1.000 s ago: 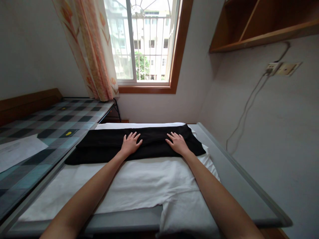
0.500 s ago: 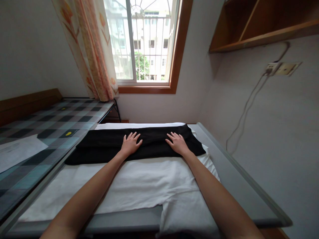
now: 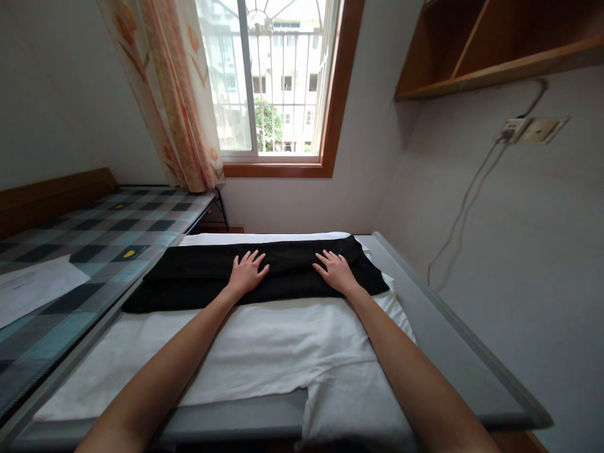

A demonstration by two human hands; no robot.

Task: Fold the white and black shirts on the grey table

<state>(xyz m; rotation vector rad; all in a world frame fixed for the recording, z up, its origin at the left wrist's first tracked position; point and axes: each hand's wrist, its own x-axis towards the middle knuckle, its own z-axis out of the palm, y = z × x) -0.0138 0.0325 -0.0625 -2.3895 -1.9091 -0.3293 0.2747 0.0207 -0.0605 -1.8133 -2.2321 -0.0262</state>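
A black garment, folded into a long strip, lies across a white T-shirt. My left hand rests flat on the black cloth left of its middle, fingers spread. Farther right, my right hand presses on the same cloth, its fingers also apart. Neither hand grips anything. The T-shirt is spread sideways on a grey table, with one sleeve hanging over the near edge. White fabric also shows beyond the black strip's far side.
On the left stands a bed with a checked mattress, a sheet of paper on it. Ahead are a barred window and a curtain. A wooden shelf and a socket with a cable are on the right wall.
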